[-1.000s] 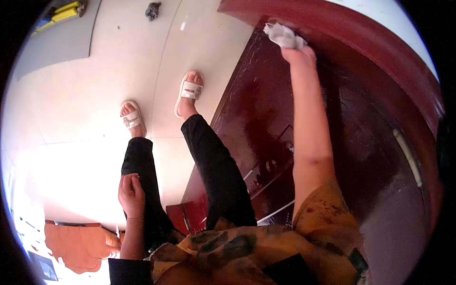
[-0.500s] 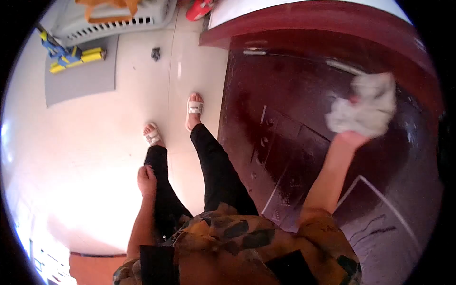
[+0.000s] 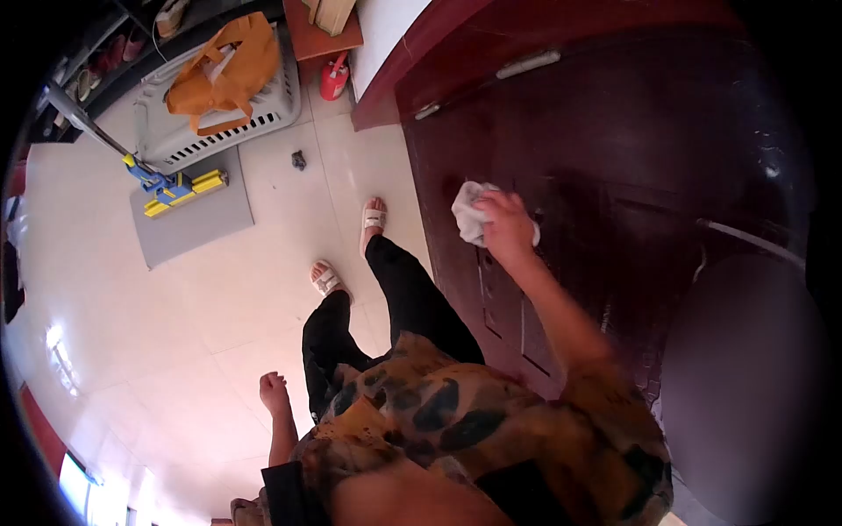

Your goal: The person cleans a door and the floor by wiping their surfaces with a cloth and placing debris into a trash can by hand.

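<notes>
My right hand (image 3: 510, 232) is closed on a white cloth (image 3: 471, 209), which is bunched under and beside the fingers. The cloth lies against a glossy dark red door (image 3: 596, 149) with panel mouldings, close to its left edge. My left hand (image 3: 274, 392) hangs low over the pale floor beside my leg. Its fingers are loosely curled, and nothing shows in them.
An orange bag (image 3: 232, 74) rests on a grey slatted pet carrier (image 3: 285, 96). Before it, a blue and yellow mop (image 3: 180, 188) stands on a grey mat (image 3: 197, 228). A red fire extinguisher (image 3: 334, 79) and a small dark object (image 3: 299, 160) are nearby.
My right hand has brought the cloth leftward across the door, from its far right to near the left edge. The view has shifted, showing more around the pet carrier. My left hand is still low.
</notes>
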A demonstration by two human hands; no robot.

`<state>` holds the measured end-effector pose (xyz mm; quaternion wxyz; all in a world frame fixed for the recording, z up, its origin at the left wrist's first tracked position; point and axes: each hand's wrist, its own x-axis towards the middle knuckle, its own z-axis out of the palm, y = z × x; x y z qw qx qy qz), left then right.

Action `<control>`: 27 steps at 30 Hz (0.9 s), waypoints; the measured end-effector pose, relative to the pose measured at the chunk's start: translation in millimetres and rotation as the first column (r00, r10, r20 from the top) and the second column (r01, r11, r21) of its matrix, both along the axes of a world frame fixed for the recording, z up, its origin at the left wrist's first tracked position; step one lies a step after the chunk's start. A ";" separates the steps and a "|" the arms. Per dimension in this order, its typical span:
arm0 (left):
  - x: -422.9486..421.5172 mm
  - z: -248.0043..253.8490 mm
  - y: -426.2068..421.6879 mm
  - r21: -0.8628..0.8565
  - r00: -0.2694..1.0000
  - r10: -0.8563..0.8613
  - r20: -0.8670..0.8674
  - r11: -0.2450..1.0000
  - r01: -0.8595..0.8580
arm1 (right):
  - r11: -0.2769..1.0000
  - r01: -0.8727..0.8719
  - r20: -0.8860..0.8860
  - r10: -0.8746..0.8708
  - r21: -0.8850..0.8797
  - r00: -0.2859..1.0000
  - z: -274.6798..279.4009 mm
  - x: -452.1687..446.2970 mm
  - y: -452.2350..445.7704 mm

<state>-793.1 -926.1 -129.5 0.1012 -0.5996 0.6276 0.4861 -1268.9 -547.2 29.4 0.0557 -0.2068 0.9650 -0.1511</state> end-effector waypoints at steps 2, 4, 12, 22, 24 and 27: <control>5.3 10.6 -1.6 0.019 0.999 0.033 0.036 0.999 -0.034 | 0.883 -0.389 -0.122 0.430 0.261 0.895 2.1 -19.0 -18.9; 5.8 24.2 5.5 0.041 0.997 0.051 0.058 0.998 -0.053 | 0.727 -0.552 -0.033 0.616 0.407 0.787 -32.2 -47.1 -19.5; -20.6 53.1 60.6 0.182 0.994 0.063 0.085 0.980 -0.078 | 0.293 -0.400 0.021 0.784 0.869 0.620 -101.2 -213.4 -48.1; -54.5 41.9 67.2 0.232 0.998 0.064 0.024 0.970 -0.067 | 0.456 -0.263 -0.025 0.534 0.850 0.845 -14.4 -232.5 -12.3; -64.7 43.6 62.3 0.227 0.999 0.046 0.003 0.973 -0.045 | 0.476 -0.205 -0.074 0.503 0.855 0.861 19.5 -231.8 -14.3; -66.5 39.2 52.8 0.249 0.997 0.078 -0.013 0.966 -0.073 | 0.567 -0.079 -0.244 0.471 0.820 0.848 72.8 -221.1 -17.0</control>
